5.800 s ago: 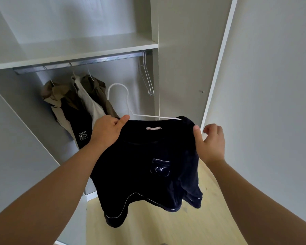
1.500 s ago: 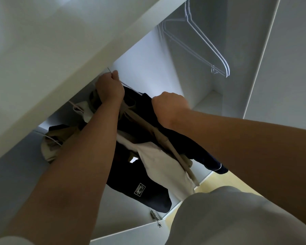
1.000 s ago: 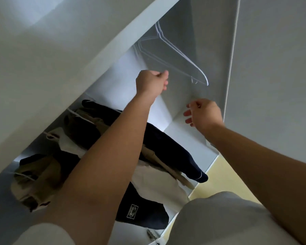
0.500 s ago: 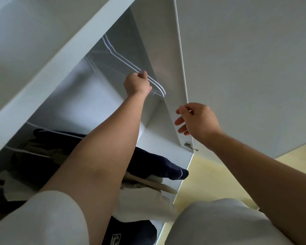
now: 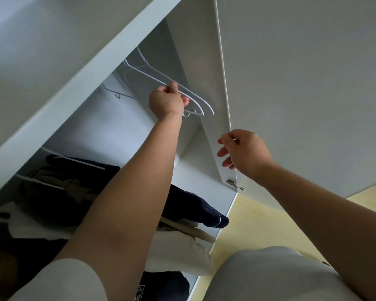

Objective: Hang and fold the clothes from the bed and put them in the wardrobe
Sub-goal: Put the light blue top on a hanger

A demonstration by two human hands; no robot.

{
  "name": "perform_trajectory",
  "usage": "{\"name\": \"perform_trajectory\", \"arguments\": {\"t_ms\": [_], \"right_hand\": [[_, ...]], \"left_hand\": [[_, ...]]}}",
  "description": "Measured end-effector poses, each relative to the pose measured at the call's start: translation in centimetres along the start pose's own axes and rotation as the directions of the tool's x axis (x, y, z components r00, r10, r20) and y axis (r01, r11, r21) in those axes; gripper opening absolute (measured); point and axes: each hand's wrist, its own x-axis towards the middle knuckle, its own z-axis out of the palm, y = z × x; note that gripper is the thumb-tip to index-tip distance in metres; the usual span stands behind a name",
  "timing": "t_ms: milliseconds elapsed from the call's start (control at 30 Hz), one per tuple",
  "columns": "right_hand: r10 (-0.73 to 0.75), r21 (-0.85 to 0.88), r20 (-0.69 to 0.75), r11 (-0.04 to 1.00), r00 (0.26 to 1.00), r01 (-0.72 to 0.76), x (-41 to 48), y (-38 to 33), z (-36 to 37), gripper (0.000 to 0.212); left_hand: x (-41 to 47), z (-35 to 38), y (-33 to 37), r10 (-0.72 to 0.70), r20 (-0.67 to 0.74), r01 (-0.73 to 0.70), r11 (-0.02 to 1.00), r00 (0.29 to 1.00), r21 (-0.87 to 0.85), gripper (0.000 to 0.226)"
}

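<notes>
At the open wardrobe (image 5: 189, 51), we reach up under the shelf (image 5: 85, 88) with our left hand (image 5: 166, 103), fingers and thumb curled round the sloping arm of a white wire hanger (image 5: 195, 101), the front one of a small bunch of bare hangers by the wardrobe's right-hand wall. The hanger's long axis slants in this tilted view from upper left, near the shelf edge, down to a rounded shoulder at lower right, just past our knuckles. Its hook is hidden behind the shelf, so we cannot tell whether it sits on the rail. Our right hand (image 5: 244, 149) hovers lower and to the right, fingers loosely spread and holding nothing, close by the edge of the door (image 5: 302, 83); whether it touches that edge we cannot tell. The left hand is thus the one on the hanger, the right apart from it. Below and left of our left forearm hang a navy garment (image 5: 195, 211), an olive garment (image 5: 70, 185) and a white garment (image 5: 178, 250). The bed is out of view. We judge the step in hand to be fetching a bare hanger for the next garment; freeing it would mean lifting it clear of its neighbours, which could snag.
</notes>
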Motion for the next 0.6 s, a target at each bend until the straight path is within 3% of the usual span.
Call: {"name": "perform_trajectory", "arguments": {"t_ms": [333,600], "right_hand": [[0.015,0.036,-0.076,0.999,0.997,-0.012,-0.9,1.2,0.0,0.017],[0.054,0.131,-0.165,0.991,0.985,-0.033,-4.0,3.4,-2.3,0.02]], "left_hand": [[-3.9,-1.0,0.8,-0.02,0.003,0.02,0.971,1.0,-0.238,0.024],[-10.2,-0.3,1.2,0.025,0.143,0.025,0.94,0.989,-0.339,0.019]]}}
